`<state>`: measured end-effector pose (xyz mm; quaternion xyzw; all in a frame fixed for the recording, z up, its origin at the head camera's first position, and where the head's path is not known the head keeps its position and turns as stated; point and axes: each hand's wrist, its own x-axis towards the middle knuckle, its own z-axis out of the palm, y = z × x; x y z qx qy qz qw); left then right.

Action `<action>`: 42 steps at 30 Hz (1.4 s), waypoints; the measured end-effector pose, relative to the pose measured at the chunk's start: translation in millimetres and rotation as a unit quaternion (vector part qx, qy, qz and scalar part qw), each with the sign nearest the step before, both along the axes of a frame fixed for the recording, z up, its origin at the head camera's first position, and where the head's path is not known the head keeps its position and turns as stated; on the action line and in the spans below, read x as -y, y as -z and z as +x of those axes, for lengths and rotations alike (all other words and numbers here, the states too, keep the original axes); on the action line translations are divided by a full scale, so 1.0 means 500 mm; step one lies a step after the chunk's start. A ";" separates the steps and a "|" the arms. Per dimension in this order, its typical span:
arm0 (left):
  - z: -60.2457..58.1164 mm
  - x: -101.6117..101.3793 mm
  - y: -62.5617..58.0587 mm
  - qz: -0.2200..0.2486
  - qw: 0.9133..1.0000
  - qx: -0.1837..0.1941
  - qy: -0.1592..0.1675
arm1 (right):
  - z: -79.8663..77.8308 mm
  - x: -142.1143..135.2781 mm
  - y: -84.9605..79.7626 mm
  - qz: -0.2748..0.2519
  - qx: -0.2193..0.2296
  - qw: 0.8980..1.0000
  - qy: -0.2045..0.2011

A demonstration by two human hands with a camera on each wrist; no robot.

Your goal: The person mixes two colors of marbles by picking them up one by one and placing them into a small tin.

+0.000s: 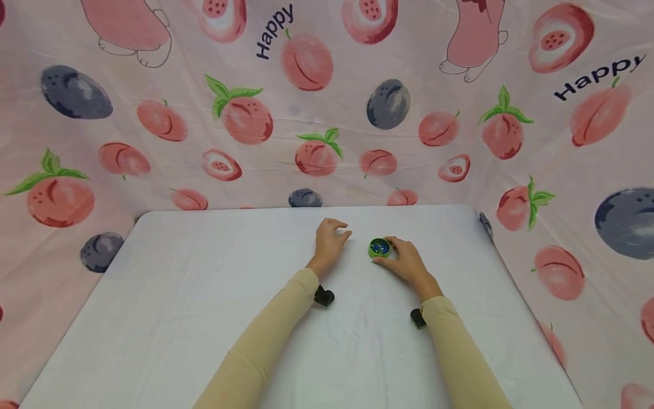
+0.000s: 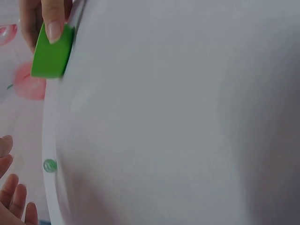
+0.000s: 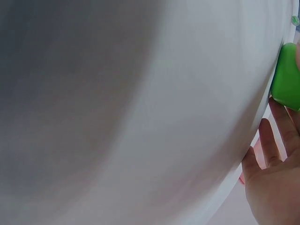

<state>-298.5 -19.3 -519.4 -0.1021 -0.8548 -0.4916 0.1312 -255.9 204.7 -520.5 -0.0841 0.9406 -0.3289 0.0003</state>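
Note:
My right hand [image 1: 406, 261] holds a small round green cup [image 1: 379, 247] at its side, thumb near and fingers behind. Dark blue and glassy bits, too small to make out for certain, show inside the cup. To the left, my left hand [image 1: 329, 241] hovers over the white table with thumb and fingers apart and nothing seen between them. A green glass marble [image 2: 50, 165] lies on the table close to the left fingertips [image 2: 18, 199] in the left wrist view. The right wrist view shows the green cup [image 3: 286, 77] and the marble [image 3: 295, 20] beyond it.
A white cloth covers the table [image 1: 204, 295], whose far edge runs just behind both hands. Pink fruit-printed fabric [image 1: 306, 113] hangs at the back and sides. Black wrist cameras [image 1: 324, 296] sit below the sleeves.

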 end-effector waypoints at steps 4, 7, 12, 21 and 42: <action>-0.007 0.011 0.004 -0.002 1.000 0.014 -0.011 | 0.002 0.000 -0.002 -0.004 0.005 1.000 -0.001; -0.010 0.017 0.010 -0.007 1.000 0.018 -0.014 | 0.002 0.001 -0.003 -0.006 0.006 1.000 -0.004; -0.012 0.025 0.024 -0.019 0.999 0.027 -0.011 | 0.001 0.003 -0.002 -0.009 0.009 1.000 -0.008; -0.017 0.031 0.042 -0.038 0.998 0.050 -0.007 | -0.001 0.003 0.002 -0.007 -0.007 1.000 -0.006; -0.023 0.011 0.031 -0.012 0.999 0.037 0.007 | -0.003 0.000 -0.001 -0.003 0.003 1.000 -0.004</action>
